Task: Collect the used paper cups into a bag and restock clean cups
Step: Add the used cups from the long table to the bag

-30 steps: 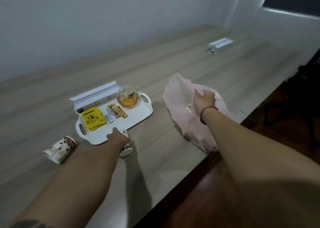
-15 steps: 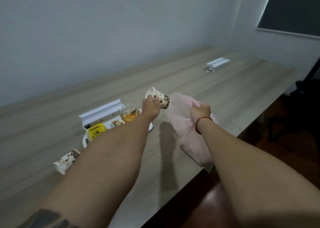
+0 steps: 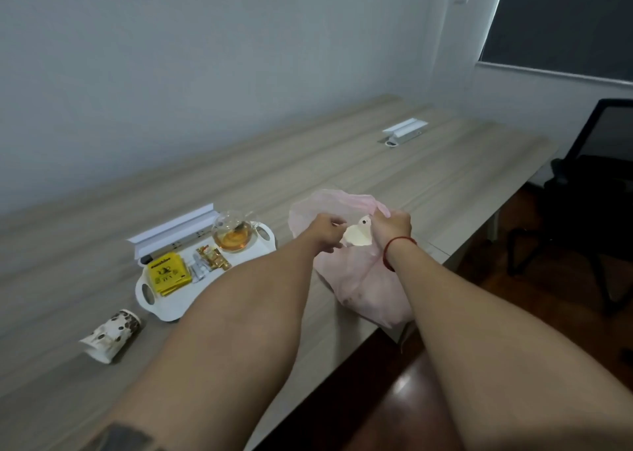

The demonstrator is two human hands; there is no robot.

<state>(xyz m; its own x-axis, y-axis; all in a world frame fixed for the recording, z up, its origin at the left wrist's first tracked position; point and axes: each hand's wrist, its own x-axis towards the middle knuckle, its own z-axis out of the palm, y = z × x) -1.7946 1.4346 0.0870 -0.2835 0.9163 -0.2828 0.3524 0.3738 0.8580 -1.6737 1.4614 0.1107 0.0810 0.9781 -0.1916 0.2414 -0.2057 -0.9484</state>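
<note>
An office meeting room: a long wooden table (image 3: 394,176) carrying pop-up power boxes (image 3: 406,130), a black mesh chair (image 3: 592,183) standing alongside.

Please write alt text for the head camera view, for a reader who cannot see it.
A left hand puts a paper cup into a pink plastic bag that the right hand holds open on a wooden table.

both hands meet at the mouth of a pink bag (image 3: 359,279) near the table's (image 3: 394,162) front edge: the right hand (image 3: 392,226) grips its rim, the left hand (image 3: 325,231) touches a paper cup (image 3: 358,236) there.
</note>
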